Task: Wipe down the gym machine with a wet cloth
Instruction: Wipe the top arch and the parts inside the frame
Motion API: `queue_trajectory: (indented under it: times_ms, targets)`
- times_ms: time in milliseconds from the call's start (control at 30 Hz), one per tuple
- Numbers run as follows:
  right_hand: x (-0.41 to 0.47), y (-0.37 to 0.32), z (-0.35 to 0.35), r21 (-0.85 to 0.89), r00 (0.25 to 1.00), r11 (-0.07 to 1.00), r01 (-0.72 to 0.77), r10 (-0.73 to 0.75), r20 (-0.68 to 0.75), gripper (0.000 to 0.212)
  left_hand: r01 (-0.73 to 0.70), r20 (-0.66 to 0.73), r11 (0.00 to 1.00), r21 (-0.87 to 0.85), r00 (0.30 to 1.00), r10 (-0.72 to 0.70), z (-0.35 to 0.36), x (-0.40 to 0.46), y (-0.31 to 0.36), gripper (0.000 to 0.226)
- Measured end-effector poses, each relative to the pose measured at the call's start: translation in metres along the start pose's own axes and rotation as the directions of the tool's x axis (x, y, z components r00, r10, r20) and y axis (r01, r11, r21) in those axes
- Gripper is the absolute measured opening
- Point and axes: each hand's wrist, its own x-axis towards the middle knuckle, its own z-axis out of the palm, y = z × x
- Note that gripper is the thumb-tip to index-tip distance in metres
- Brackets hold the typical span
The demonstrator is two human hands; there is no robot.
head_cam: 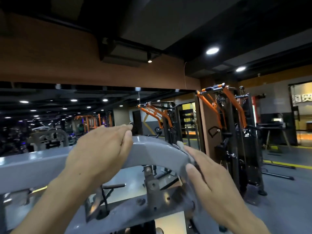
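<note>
— What's my left hand (pixel 101 147) doing up there?

— It's draped over the top of the gym machine (pixel 157 149), on the grey curved frame bar. The fingers lie fairly straight over the far edge, thumb tucked against the near side; it holds nothing. I judge it's there to steady me while the other side works.

— And to the right of it?

— Further along the same curve, where the bar drops away, my right hand (pixel 207 168) presses the cloth (pixel 184 150) flat against the metal. The fingers are straight, the thumb under the bar's edge, so the cloth is pinned rather than bunched. That spreads it over the bend for wiping.
</note>
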Motion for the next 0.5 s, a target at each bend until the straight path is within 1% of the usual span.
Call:
queue_trajectory:
  times_ms: [133, 233, 300, 333, 400, 500]
  targets:
    - [-0.048, 0.044, 0.01, 0.182, 0.983, 0.967, -0.177, 0.184, -0.024, 0.059, 0.077, -0.043, 0.997, 0.011, 0.996, -0.076, 0.007, 0.002, 0.006, 0.064]
    - [-0.072, 0.057, 0.029, 0.249, 0.958, 0.935, -0.254, 0.279, -0.07, 0.059, 0.118, -0.065, 0.993, 0.017, 0.991, -0.116, 0.011, 0.004, 0.012, 0.053]
    - [-0.067, 0.058, 0.033, 0.316, 0.95, 0.907, -0.279, 0.308, -0.044, 0.062, 0.134, -0.047, 0.99, 0.041, 0.99, -0.132, 0.013, 0.006, 0.015, 0.052]
    - [-0.058, 0.058, 0.031, 0.331, 0.954, 0.902, -0.278, 0.3, -0.015, 0.065, 0.13, -0.047, 0.99, 0.056, 0.991, -0.128, 0.014, 0.007, 0.016, 0.055]
    - [-0.03, 0.055, 0.023, 0.328, 0.971, 0.915, -0.236, 0.236, 0.04, 0.07, 0.123, -0.069, 0.991, 0.057, 0.99, -0.119, 0.015, 0.007, 0.015, 0.064]
    - [0.009, 0.036, 0.011, 0.301, 0.996, 0.952, -0.051, 0.025, 0.089, 0.066, 0.118, -0.081, 0.992, 0.04, 0.99, -0.115, 0.017, 0.005, 0.013, 0.066]
